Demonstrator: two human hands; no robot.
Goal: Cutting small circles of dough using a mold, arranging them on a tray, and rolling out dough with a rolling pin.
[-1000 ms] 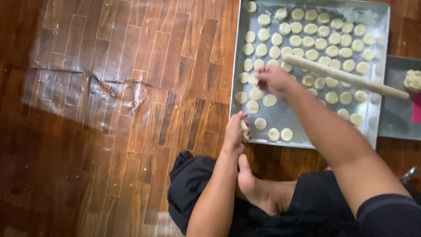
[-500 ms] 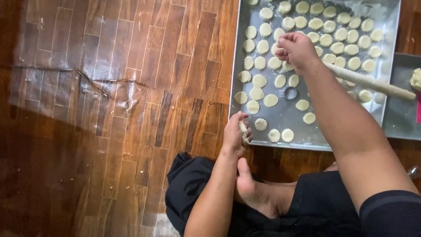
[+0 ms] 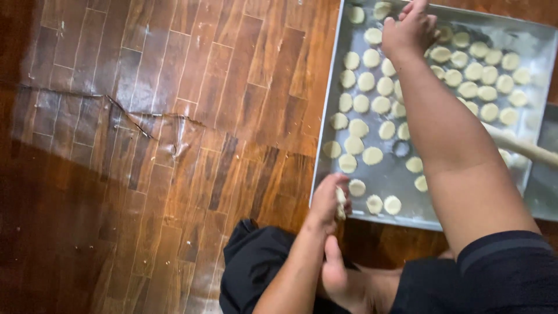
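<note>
Head view, looking straight down at a dark wooden floor (image 3: 174,116) with a wrinkled sheet of clear plastic (image 3: 116,134) spread over its left part.

A large grey metal baking tray (image 3: 401,168) lies on the floor at the upper right, filled with rows of small, pale, round dough discs (image 3: 372,104). The rows are dense toward the far end and thin out toward the near edge, where a few discs sit apart from one another.

The right hand (image 3: 407,32) is stretched out over the far end of the tray, back of the hand up and fingers curled down among the discs — whether it pinches one or only touches them cannot be told, since the fingertips are hidden. Its forearm crosses the tray diagonally and covers part of the rows.

The left hand (image 3: 328,200) rests at the near left corner of the tray, fingers closed around a small lump of pale dough (image 3: 341,203), just beside the nearest discs.

A pale wooden rolling pin (image 3: 523,148) shows from behind the right forearm, lying across the tray's right side. A second grey tray (image 3: 543,186) touches the right edge of the picture.

Below, dark clothing (image 3: 256,267) and a bare foot (image 3: 340,279) — the person sits on the floor.
</note>
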